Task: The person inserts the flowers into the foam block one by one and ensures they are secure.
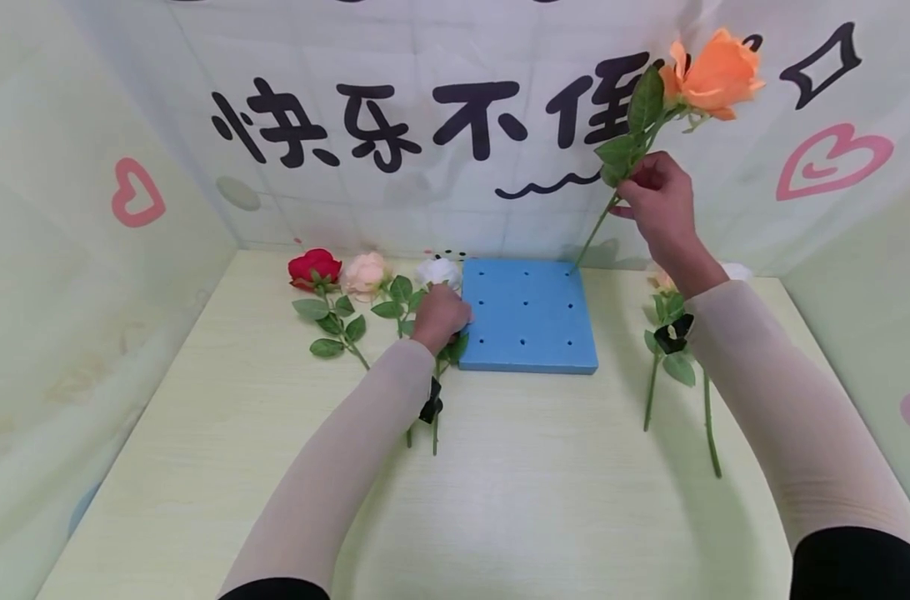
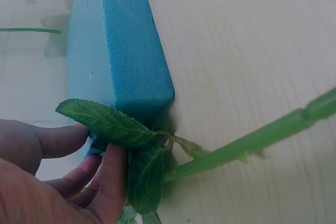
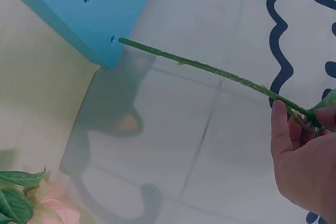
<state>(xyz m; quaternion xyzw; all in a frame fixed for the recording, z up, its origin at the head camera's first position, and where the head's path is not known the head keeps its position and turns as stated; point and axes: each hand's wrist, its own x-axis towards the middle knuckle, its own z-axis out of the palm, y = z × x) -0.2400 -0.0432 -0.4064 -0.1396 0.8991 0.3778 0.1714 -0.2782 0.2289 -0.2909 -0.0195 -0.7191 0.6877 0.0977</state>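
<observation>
My right hand (image 1: 665, 204) pinches the stem of an orange rose (image 1: 717, 77) just below its leaves, with the bloom up. The slanting stem's lower end (image 3: 123, 41) is right by the corner hole of a blue foam board (image 3: 63, 3), at the far right in the head view; whether it touches is unclear. My left hand (image 1: 442, 317) is at the board's left edge, thumb and fingers about that edge, partly behind a leaf (image 2: 107, 124). A white rose (image 1: 438, 272) lies beside the board, partly hidden by this hand.
A red rose (image 1: 315, 268) and a pale pink rose (image 1: 366, 275) lie left of the board. To the right, more flowers with green stems (image 1: 652, 392) lie partly under my right forearm. A printed white cloth backdrop (image 1: 455, 200) rises behind the pale tabletop (image 1: 530, 483).
</observation>
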